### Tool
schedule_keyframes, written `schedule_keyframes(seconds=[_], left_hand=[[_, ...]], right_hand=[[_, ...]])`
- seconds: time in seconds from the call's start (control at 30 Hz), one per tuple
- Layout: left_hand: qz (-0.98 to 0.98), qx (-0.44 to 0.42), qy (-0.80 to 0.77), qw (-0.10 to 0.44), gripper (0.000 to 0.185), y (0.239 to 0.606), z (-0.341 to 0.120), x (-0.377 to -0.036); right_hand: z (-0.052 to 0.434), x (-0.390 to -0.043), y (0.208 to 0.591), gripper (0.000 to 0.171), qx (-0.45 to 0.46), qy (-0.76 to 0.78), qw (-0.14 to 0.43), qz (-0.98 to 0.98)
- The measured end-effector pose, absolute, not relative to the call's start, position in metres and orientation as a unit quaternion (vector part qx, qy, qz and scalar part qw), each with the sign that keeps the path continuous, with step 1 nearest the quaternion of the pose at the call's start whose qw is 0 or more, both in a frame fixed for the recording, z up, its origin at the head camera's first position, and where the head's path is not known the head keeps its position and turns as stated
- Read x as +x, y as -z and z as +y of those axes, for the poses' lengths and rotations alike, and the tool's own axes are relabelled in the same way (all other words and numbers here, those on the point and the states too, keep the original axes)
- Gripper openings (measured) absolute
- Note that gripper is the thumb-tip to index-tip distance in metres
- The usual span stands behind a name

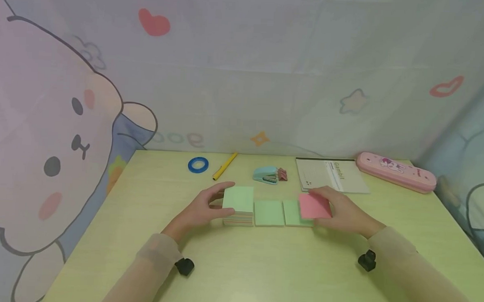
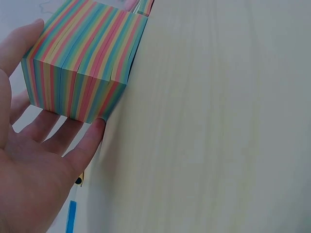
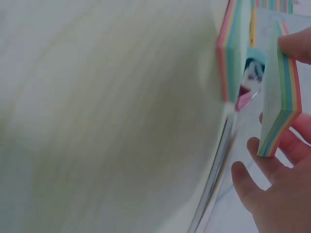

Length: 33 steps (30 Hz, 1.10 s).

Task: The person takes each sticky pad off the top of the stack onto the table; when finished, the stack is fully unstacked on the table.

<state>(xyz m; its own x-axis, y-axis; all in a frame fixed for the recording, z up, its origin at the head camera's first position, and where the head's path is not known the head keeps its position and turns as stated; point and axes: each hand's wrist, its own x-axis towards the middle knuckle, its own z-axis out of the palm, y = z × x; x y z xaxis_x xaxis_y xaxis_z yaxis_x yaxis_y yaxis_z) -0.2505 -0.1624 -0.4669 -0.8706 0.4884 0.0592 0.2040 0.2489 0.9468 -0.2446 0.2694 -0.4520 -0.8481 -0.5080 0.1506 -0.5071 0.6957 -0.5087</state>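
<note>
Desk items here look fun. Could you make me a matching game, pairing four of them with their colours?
Things:
1. tape roll
2. stapler
3. pencil case
4. pad held in the right hand

Colours:
A. pink top sheet, rainbow edges
B. dark blue
C. pink with a cartoon figure
D. light blue

Pairs: 1-B, 2-D, 3-C, 4-A

Counted on table (image 1: 261,278): 4 sticky-note pads – 1 thick block (image 1: 238,204), 2 thin green-topped (image 1: 269,213) (image 1: 291,212), 1 pink-topped (image 1: 314,206). Also 1 tape roll (image 1: 198,165), 1 yellow pen (image 1: 224,166), 1 stapler (image 1: 265,174), 1 notebook (image 1: 331,174), 1 pencil case (image 1: 395,172). 2 hands (image 1: 200,210) (image 1: 346,213).
</note>
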Motion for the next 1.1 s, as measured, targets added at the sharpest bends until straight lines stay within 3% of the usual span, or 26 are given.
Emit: schedule_keyframes(seconds=[0.33, 1.1], left_hand=[[0.776, 0.225, -0.575, 0.129, 0.08, 0.464, -0.162, -0.249], [0.774, 0.237, -0.574, 0.124, 0.079, 0.468, -0.163, -0.252]], right_hand=[[0.309, -0.241, 0.466, 0.079, -0.249, 0.271, 0.02, 0.93], [0.303, -0.243, 0.462, 0.08, -0.274, 0.27, 0.044, 0.922]])
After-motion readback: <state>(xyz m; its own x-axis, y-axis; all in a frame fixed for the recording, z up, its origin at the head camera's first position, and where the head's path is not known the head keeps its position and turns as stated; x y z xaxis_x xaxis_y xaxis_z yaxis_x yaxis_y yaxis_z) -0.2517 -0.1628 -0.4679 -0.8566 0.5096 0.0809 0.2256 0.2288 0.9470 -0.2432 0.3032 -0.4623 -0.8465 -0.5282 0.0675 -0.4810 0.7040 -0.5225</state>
